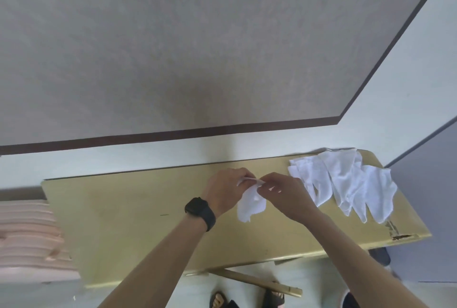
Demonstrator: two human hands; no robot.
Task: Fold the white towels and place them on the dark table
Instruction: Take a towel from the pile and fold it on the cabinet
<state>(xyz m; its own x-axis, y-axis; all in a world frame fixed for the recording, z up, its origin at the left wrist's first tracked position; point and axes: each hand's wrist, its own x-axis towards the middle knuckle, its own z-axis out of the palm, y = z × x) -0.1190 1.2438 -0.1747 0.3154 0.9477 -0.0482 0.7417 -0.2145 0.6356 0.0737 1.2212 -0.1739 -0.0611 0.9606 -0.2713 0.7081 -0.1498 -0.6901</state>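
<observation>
Head camera: a white towel (251,206) is being pinched at its top edge by the left hand (227,189) and the right hand (284,194) over the yellowish table (123,221), beside the unfolded pile (346,181), and is probably best being drawn taut so corners meet squarely.

Crumpled white towel (251,205) dangling; towel pile (346,184) right.

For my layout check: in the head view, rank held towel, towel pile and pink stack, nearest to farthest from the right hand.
1. held towel, pinched by the right hand.
2. towel pile, just to its right.
3. pink stack, far left.
</observation>
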